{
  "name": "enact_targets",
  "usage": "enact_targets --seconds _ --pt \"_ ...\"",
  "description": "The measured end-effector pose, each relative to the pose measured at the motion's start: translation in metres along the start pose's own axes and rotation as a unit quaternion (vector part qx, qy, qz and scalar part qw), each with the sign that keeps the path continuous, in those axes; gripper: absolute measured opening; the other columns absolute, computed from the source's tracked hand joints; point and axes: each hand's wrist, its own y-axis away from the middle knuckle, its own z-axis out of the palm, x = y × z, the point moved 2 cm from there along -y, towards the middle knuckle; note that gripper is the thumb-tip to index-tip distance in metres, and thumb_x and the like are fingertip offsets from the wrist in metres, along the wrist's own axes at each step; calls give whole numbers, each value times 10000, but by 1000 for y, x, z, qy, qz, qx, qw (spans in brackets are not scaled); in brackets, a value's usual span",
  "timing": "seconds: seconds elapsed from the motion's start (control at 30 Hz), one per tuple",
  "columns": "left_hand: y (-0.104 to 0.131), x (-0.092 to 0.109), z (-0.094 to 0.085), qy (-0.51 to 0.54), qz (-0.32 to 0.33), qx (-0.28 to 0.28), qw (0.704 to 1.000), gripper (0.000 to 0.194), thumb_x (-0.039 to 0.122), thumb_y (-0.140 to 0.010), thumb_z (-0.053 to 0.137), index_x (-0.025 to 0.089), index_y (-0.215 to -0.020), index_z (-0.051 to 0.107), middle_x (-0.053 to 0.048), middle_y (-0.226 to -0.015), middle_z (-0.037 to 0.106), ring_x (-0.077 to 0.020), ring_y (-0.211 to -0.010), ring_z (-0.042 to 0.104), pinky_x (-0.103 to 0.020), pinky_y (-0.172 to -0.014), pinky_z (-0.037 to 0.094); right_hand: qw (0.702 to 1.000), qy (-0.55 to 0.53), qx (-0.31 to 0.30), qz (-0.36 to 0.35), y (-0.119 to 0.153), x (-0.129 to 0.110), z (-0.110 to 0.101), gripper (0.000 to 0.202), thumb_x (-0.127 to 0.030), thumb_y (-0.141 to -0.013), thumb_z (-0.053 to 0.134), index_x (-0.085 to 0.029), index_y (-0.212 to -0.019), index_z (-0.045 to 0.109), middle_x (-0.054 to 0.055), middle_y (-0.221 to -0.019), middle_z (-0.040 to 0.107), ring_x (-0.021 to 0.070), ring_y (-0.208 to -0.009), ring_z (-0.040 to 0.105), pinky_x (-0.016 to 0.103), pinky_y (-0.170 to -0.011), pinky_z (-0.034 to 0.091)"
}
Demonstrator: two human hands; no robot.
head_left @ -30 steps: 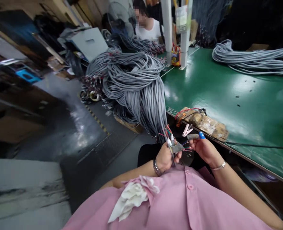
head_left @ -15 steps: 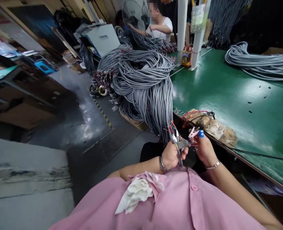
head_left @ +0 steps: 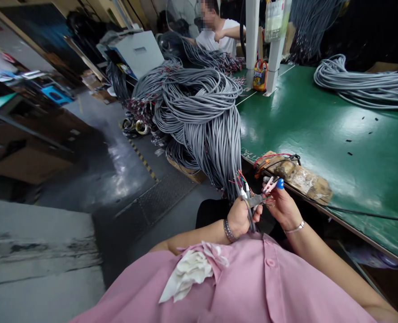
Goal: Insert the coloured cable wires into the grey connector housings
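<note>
My left hand (head_left: 240,216) is closed around the ends of grey cables (head_left: 251,220), whose thin coloured wires (head_left: 242,178) fan out above the fist. A flat grey piece (head_left: 254,201) lies across the cable ends, reaching toward the other hand. My right hand (head_left: 286,207), with a blue cover (head_left: 280,183) on one fingertip, holds a pale pink clip-like tool (head_left: 269,185) beside the wires. Behind my left hand, a large bundle of grey cables (head_left: 215,134) hangs off the table's left edge.
A green table (head_left: 306,134) spans the right, with a taped wooden block (head_left: 296,177) at its near edge and a coil of grey cable (head_left: 363,85) farther back. White posts (head_left: 251,40) rise from it. Another person (head_left: 219,36) is beyond the cables.
The view has shifted slightly. My hands keep nearly the same positions, still holding the cables and the pink tool. The other person's arm has moved.
</note>
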Motion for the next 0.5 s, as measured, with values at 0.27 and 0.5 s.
enact_targets --seconds 0.27,0.5 --pt "8 -1 -2 -12 5 -10 1000 281 366 -684 709 169 -763 524 23 -524 569 -78 -346 440 -192 -317 278 998 -30 -34 42 9 -4 1 452 -645 -800 513 -220 -823 666 25 -781 651 128 -613 559 260 -573 483" --pt "16 3 -3 -9 24 -12 1000 260 362 -700 694 149 -742 551 13 -506 567 -74 -344 436 -188 -321 282 999 -4 -30 34 6 -10 -1 275 -496 -821 599 -231 -857 665 25 -859 670 130 -678 578 249 -596 485"
